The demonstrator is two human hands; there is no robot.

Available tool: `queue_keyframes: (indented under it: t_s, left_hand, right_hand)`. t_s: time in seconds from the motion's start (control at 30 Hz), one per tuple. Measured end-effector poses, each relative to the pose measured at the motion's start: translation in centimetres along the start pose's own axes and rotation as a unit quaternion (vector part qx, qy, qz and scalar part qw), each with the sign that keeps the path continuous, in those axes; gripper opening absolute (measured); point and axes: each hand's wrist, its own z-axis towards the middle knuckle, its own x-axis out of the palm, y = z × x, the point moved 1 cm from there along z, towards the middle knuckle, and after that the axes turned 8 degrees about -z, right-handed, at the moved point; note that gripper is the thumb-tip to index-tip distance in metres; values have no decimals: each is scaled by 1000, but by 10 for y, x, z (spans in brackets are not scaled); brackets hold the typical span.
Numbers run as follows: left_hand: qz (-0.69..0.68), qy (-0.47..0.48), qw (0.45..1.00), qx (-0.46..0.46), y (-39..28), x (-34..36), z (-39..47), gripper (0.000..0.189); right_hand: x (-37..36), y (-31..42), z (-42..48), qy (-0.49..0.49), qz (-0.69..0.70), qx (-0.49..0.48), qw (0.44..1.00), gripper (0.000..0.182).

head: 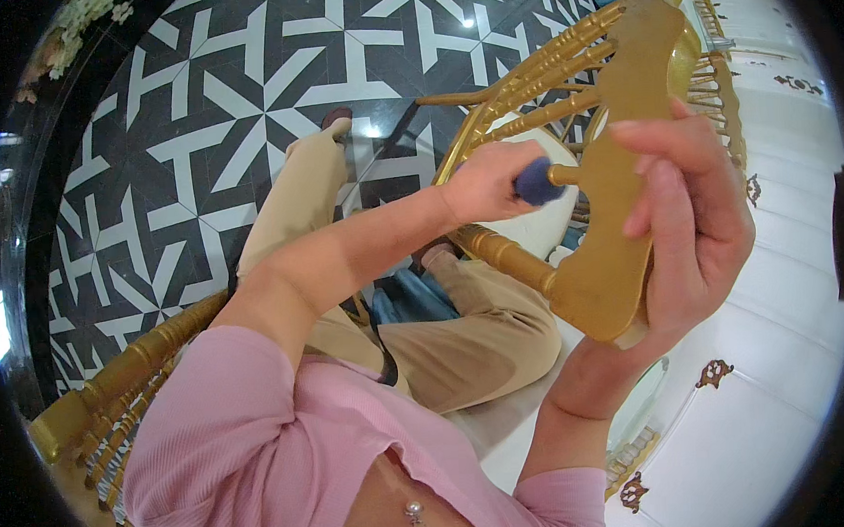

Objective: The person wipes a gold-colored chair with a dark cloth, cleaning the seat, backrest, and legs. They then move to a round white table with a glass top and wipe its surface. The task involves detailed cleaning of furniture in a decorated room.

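Note:
A gold chiavari-style chair stands tilted before me, its broad top rail (pixel 603 250) facing up towards me. My left hand (pixel 492 181) is closed around a dark blue cloth (pixel 539 181), which wraps one of the thin turned spindles (pixel 564 175) just below the rail. My right hand (pixel 695 212) grips the rail's outer edge, with fingers bent over its face. A thicker turned back post (pixel 509 257) runs from the rail past my left wrist. Beyond the spindles shows the chair's white seat (pixel 532 228), partly covered by my left hand and the chair back.
Another gold chair back (pixel 129 364) stands close at my left. More gold spindled chairs (pixel 727 106) stand at the far right. Between my legs lies blue material (pixel 416 297). The floor (pixel 249 116) has black and white geometric tiling. A white panelled surface (pixel 761 391) with brown ornaments extends at right.

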Motion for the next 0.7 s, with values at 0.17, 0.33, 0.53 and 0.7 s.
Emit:
queue_keyframes:
  t_s: [0.17,0.33,0.53,0.7]
  left_hand:
    - [-48,19,985,-162,78,5,-45,21]
    - [-14,57,956,-287,95,4,-48,23]
    - [-101,-55,978,-176,64,18,-45,43]
    - [-221,-47,958,-176,16,0,-40,43]
  right_hand:
    - [-1,3,1,-4,-2,8,1000,19]
    - [1,6,-3,-11,14,80,997,18]
    - [-3,4,-2,8,48,79,996,17]
    - [-4,-5,-3,16,88,77,993,16]
